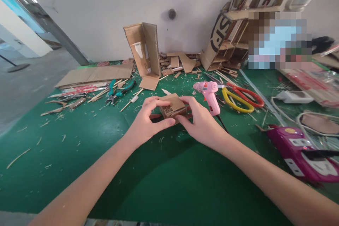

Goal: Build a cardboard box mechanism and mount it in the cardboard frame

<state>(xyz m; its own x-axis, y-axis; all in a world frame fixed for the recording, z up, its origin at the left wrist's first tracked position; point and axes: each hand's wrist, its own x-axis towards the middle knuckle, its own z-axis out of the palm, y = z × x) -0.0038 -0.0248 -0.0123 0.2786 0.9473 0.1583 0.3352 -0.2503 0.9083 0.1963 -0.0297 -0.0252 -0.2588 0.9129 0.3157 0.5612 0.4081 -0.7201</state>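
Observation:
A small cardboard box (174,105) with a printed square code on it is held between both hands, over the green tabletop. My left hand (149,118) grips its left side, thumb along the front and fingers over the top left. On the right side my right hand (197,118) closes around the box, its thumb at the front lower edge. The far fingers of both hands are partly hidden. Just beyond the box lies a white pointed piece (166,92). Right of my right hand stands a pink glue gun (210,95), its cord running down behind my wrist.
Scissors with yellow and red handles (238,103) lie right of the glue gun. Teal-handled pliers (119,91) and thin sticks are at left. Behind stand an open cardboard piece (144,49) and a cardboard shelf (225,42). A magenta power strip (299,152) sits at right.

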